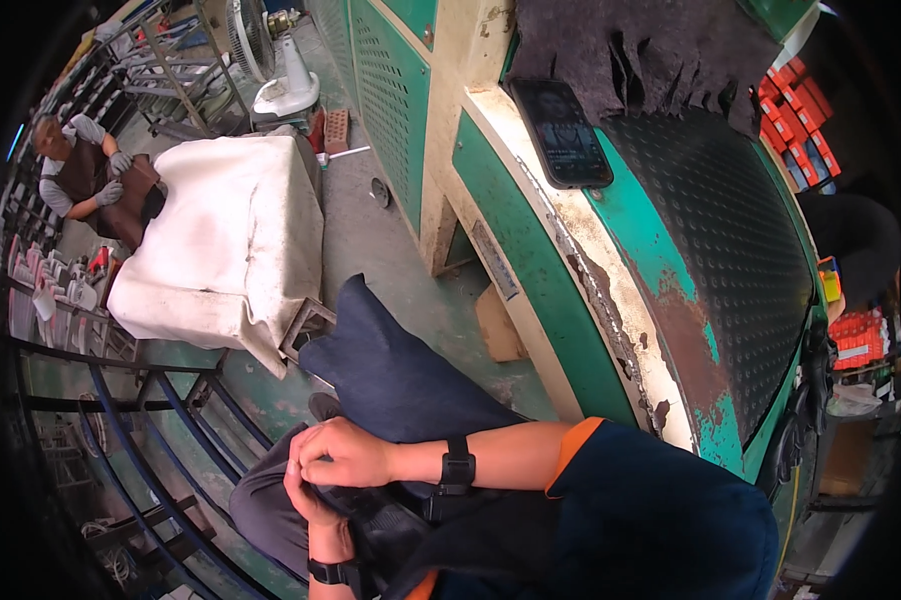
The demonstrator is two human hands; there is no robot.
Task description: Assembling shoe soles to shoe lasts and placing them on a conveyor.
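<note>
My right hand (344,452) reaches in from the right, its fingers curled against my left hand (315,502). The left forearm rises from the lower edge. Both hands are closed together above my lap, and I see nothing held between them. Each wrist wears a black strap, one a wristband (457,466) on the right arm. Just beyond the hands, a dark blue apron-like sheet (400,375) drapes over my leg. A dark phone (560,135) with its screen lit lies on the cream ledge of a green machine (545,290), away from both hands.
Black dimpled matting (715,230) covers the machine's top, with dark ragged leather (645,60) behind it. Left stand a white-draped block (235,230), a metal rack (160,440) and a floor fan (250,40). A gloved person (85,180) sits far left. Red boxes (795,120) are stacked right.
</note>
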